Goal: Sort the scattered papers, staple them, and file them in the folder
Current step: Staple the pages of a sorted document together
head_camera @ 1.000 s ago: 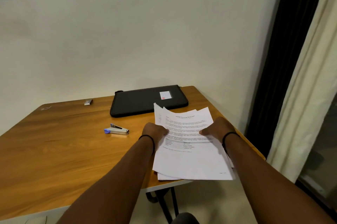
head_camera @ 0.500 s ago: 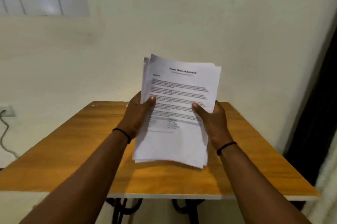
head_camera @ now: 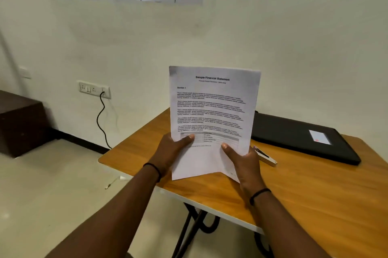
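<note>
White printed paper stack (head_camera: 212, 110) held upright over the wooden table (head_camera: 315, 190).
Left hand (head_camera: 170, 152) and right hand (head_camera: 243, 161) pinch its lower edges, thumbs in front, fingers hidden behind.

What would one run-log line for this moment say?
hands: left and right hold papers upright | stapler, folder: on table

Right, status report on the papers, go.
Left hand and right hand both grip the papers, held upright over the table. Stapler and folder lie to the right, untouched. Nothing in the way.
</note>
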